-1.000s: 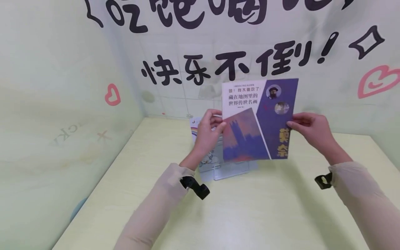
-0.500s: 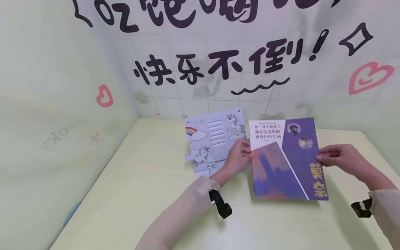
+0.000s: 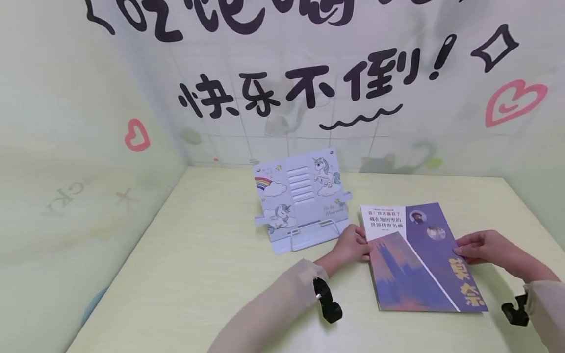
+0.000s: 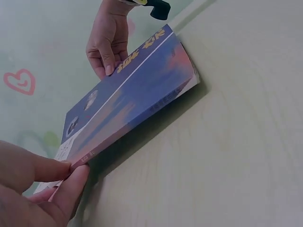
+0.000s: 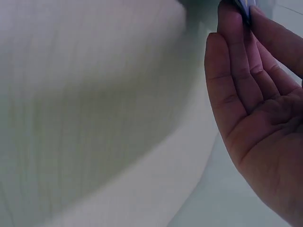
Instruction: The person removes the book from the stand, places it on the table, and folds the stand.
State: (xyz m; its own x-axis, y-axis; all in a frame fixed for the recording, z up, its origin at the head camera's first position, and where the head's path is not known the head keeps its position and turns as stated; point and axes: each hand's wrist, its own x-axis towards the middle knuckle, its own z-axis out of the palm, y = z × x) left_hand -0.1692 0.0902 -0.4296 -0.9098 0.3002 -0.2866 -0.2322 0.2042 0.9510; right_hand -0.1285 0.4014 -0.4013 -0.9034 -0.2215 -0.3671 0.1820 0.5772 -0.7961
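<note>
A thin book [image 3: 415, 264] with a blue, white and orange cover is held low over the right part of the table, cover up. My left hand [image 3: 351, 244] pinches its left edge; in the left wrist view the thumb and a finger [image 4: 75, 187] grip the spine near one corner. On the opposite edge my right hand [image 3: 490, 250] pinches the book between thumb and fingers, as the right wrist view also shows at the fingertips [image 5: 258, 19]. A shadow lies under the book in the left wrist view. Left of the book stands a pale unicorn-print book stand [image 3: 302, 196], tilted back.
The pale wood-grain table [image 3: 190, 274] meets a printed back wall [image 3: 247, 132] with large black lettering. A side wall [image 3: 66, 196] rises along the table's left edge. A wire holder [image 3: 315, 235] fronts the stand's ledge.
Both hands have carried the book from in front of the book stand to the right, down and nearer, lowering it toward the table. The stand is now fully uncovered. The view has shifted slightly.
</note>
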